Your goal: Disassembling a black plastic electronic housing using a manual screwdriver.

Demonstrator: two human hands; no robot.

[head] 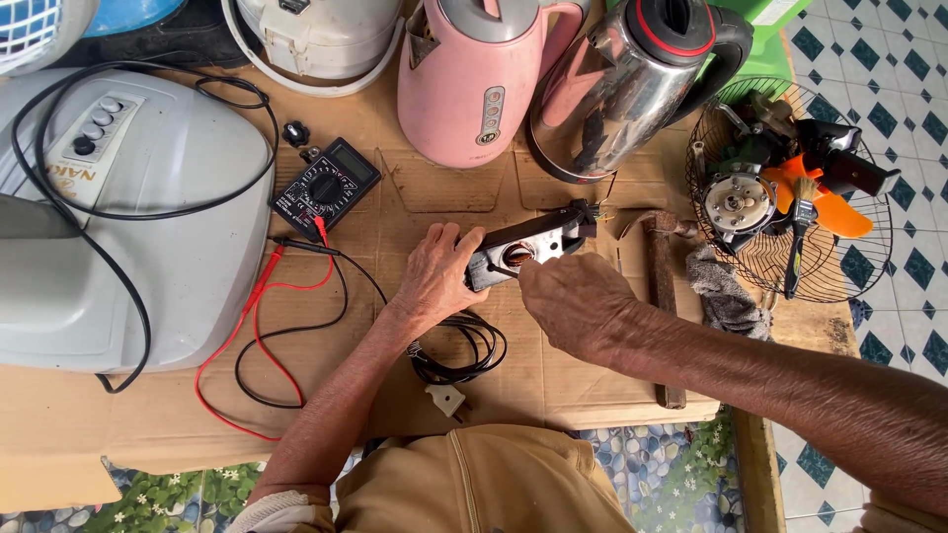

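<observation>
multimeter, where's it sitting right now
In the head view the black multimeter lies on the cardboard, left of centre, between the grey appliance housing and the pink kettle, just up-left of the left hand.

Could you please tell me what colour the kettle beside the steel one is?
Pink kettle, seen in the head view.

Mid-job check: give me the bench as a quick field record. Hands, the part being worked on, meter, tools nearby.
left hand: grips the near end of the grey handle part
right hand: fingertips at the part's round opening; any tool hidden
power cord: coiled below the hands, white plug beside it
multimeter: left of the part, red and black leads loose
hammer: right of the hands, by a grey rag
kettles: pink kettle and steel kettle behind
surface: cardboard sheet
</observation>
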